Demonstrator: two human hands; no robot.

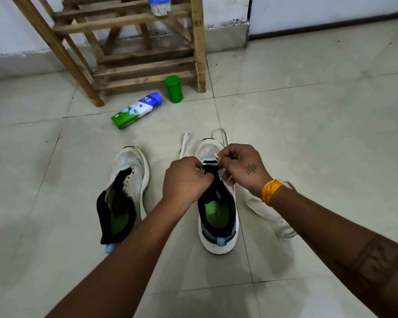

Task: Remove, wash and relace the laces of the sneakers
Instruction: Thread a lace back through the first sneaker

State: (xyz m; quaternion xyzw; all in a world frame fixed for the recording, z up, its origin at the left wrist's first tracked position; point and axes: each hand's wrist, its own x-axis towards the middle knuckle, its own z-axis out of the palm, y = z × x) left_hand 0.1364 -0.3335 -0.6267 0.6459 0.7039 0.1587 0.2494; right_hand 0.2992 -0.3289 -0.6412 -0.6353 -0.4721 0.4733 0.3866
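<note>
1. Two hands meet at mid-frame over the right sneaker (217, 216): left hand (186, 180) curled on its black tongue, right hand (241, 166) pinching the white lace (184, 143).
2. Two white sneakers with green insoles stand on the floor (319, 125); the left sneaker (126, 187) has no lace.
3. One loose lace (283, 228) lies right of centre.
4. Two bottles lie above: one green bottle (174, 89), one blue-green spray bottle (137, 110).

Soft, even indoor light fills the room, with no single source showing; the pale tiled floor (308, 134) carries only a dull sheen and no hard glare; faint, blurred shadows lie on the floor beneath the forearms; wide-angle distortion bends the tile joints and the wooden rack (129, 53) at the far edge of the floor; focus is slightly soft overall.
</note>
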